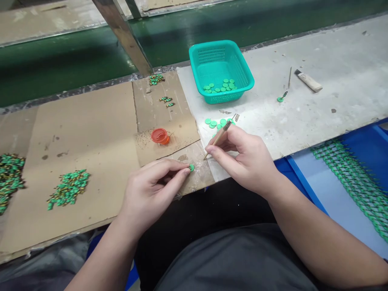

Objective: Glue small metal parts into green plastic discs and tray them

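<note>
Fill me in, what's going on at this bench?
A person's left hand pinches a small green disc on the bench. The right hand holds a thin stick, its tip angled toward that disc but just short of it. An orange cap sits behind; loose green discs lie by a teal basket.

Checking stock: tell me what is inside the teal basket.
The teal basket holds loose green discs near its front wall; that wall may hide a few more.
</note>
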Motion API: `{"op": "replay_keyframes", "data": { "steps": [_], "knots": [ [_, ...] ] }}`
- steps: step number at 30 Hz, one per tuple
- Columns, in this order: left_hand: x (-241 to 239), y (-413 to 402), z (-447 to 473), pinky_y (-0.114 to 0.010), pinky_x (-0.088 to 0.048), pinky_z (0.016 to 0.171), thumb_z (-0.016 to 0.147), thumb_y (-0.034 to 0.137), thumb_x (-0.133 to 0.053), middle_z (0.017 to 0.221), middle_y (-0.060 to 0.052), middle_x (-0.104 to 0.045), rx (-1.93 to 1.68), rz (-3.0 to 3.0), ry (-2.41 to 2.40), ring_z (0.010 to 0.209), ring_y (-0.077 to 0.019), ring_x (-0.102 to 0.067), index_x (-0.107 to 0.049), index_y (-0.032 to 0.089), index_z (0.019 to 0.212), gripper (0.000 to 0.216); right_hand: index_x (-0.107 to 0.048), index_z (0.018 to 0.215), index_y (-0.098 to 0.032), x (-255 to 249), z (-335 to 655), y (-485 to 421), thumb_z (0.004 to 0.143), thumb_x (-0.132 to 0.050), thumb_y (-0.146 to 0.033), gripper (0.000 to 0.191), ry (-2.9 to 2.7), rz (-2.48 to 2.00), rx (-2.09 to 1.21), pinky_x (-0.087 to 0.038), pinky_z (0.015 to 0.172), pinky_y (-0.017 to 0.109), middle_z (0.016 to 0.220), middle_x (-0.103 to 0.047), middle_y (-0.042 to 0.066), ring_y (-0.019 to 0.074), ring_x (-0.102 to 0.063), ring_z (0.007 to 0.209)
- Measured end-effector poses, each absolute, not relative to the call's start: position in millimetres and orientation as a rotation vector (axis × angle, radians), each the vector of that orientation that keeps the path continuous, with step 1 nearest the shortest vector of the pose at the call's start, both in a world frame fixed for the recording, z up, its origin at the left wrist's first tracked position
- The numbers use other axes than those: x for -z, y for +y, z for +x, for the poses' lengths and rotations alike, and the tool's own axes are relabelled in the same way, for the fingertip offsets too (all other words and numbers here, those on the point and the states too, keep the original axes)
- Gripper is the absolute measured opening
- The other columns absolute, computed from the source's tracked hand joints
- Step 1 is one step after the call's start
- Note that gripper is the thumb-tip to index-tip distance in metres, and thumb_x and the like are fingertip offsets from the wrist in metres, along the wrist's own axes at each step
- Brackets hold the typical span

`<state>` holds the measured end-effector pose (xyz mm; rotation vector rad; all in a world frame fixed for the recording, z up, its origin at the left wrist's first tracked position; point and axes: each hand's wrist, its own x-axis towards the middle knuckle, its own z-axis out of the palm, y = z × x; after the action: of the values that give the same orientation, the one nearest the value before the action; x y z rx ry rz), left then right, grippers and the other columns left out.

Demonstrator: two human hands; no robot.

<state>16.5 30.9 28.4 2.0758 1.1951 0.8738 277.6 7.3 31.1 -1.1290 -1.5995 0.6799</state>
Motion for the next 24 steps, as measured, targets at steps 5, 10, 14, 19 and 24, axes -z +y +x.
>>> {"op": "replay_keyframes", "data": {
  "steps": [5, 10, 14, 19, 24],
  "knots": [
    [-27.4, 29.0, 16.2, -0.023, -0.064, 0.074, 0.105, 0.03, -0.081, 0.098, 0.002, -0.09, -0.877, 2.137, 1.162, 0.087, -0.016, -0.084, -0.089, 0.03, 0.1, 0.009, -0.066, 0.101, -0.026, -32.4, 278.3, 11.5, 0.113, -0.076, -0.024, 0.016, -1.65, -1.129, -0.7, -0.068, 0.076, 0.034, 0.096, -0.077, 0.0, 0.0191, -0.077, 0.084],
    [-27.1, 29.3, 15.3, -0.026, -0.066, 0.079, 0.107, 0.029, -0.08, 0.099, 0.001, -0.091, -0.884, 2.18, 1.125, 0.088, -0.0171, -0.085, -0.088, 0.029, 0.101, 0.01, -0.063, 0.096, -0.026, -33.8, 276.3, 15.1, 0.112, -0.077, -0.024, 0.022, -1.696, -1.103, -0.654, -0.064, 0.073, 0.032, 0.094, -0.075, 0.0, 0.019, -0.075, 0.084],
    [-26.0, 29.1, 13.0, -0.024, -0.065, 0.082, 0.108, 0.027, -0.079, 0.102, 0.003, -0.09, -0.878, 2.205, 1.108, 0.091, -0.0153, -0.085, -0.086, 0.029, 0.105, 0.007, -0.063, 0.095, -0.025, -35.6, 275.2, 19.6, 0.116, -0.074, -0.025, 0.024, -1.802, -1.079, -0.582, -0.061, 0.076, 0.032, 0.097, -0.079, 0.001, 0.018, -0.074, 0.084],
    [-25.7, 28.3, 12.9, -0.025, -0.065, 0.084, 0.108, 0.027, -0.08, 0.103, 0.004, -0.09, -0.883, 2.21, 1.107, 0.09, -0.0143, -0.084, -0.085, 0.029, 0.105, 0.006, -0.064, 0.099, -0.024, -34.7, 274.7, 20.8, 0.117, -0.073, -0.023, 0.02, -1.89, -1.069, -0.513, -0.057, 0.074, 0.03, 0.095, -0.078, 0.0, 0.0172, -0.074, 0.081],
    [-25.5, 26.0, 13.7, -0.028, -0.067, 0.086, 0.108, 0.029, -0.081, 0.105, 0.004, -0.091, -0.872, 2.184, 1.142, 0.092, -0.0165, -0.085, -0.086, 0.032, 0.106, 0.006, -0.063, 0.097, -0.025, -27.2, 267.0, 16.6, 0.119, -0.071, -0.025, 0.024, -1.855, -1.059, -0.416, -0.059, 0.077, 0.029, 0.096, -0.078, 0.0, 0.017, -0.074, 0.083]
  ]
}}
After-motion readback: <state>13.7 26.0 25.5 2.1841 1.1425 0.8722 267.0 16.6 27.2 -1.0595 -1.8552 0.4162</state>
